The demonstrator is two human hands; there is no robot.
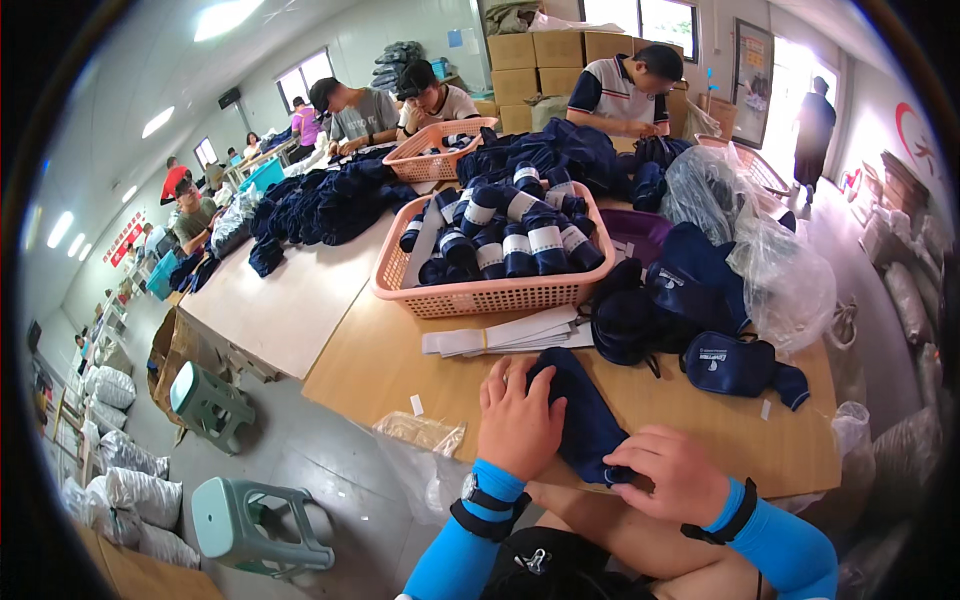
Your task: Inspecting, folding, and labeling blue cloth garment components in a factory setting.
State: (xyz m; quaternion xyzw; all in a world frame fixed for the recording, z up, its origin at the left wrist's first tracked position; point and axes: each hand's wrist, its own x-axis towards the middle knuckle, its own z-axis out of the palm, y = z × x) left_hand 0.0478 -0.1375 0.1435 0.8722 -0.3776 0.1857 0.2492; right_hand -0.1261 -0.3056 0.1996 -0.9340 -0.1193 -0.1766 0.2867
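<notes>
A flat piece of navy cloth [590, 425] lies on the wooden table [370, 355] in front of me, its narrower end at the table's near edge. My left hand [518, 415] rests on its left side, fingers spread and fingertips on the fabric. At the near end my right hand [672, 472] is closed, with the cloth's end bunched or rolled between thumb and fingers. Just beyond lies a stack of white paper strips [495, 340]. Behind that, a pink basket [485, 300] holds several navy rolls [515, 255] wrapped in white bands.
Navy pouches [718, 362] and a clear plastic bag [785, 285] lie to the right. Navy cloth piles [325, 205] and a second pink basket [405, 165] sit farther back. Co-workers [625, 95] work across the table. Green stools [255, 525] stand on the floor at left.
</notes>
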